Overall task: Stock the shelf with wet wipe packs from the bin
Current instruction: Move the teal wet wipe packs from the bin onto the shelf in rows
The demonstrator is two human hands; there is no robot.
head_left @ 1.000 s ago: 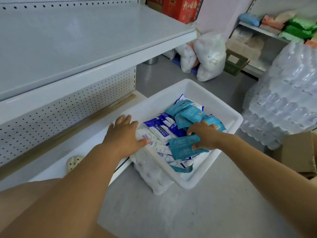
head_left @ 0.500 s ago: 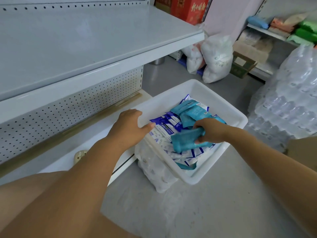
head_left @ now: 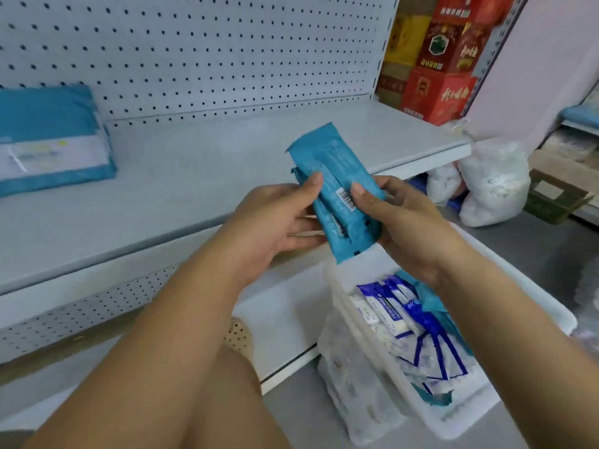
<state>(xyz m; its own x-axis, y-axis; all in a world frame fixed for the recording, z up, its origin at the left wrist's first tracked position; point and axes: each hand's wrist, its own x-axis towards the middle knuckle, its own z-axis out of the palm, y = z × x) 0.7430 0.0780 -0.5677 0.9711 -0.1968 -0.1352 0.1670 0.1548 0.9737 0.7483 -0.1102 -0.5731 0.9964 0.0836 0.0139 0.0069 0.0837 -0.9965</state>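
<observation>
A teal wet wipe pack [head_left: 334,186] is held up in front of the grey shelf [head_left: 201,176], barcode side toward me. My left hand [head_left: 275,225] grips its left edge and my right hand [head_left: 405,222] grips its right edge; a second teal pack seems to lie behind it. The white bin [head_left: 466,413] sits on the floor at the lower right, holding several blue-and-white and teal packs [head_left: 405,322]. One large teal pack [head_left: 48,140] lies on the shelf at the far left.
A white pegboard back panel [head_left: 194,50] rises behind the shelf. Red and yellow boxes [head_left: 437,59] stand past the shelf's right end. White plastic bags [head_left: 489,186] and a cardboard box [head_left: 557,192] sit on the floor beyond. A lower shelf [head_left: 285,306] runs under the grey one.
Both hands have risen out of the bin to shelf height. The teal pack that my right hand took in the bin is now held by both hands. The view has tilted upward.
</observation>
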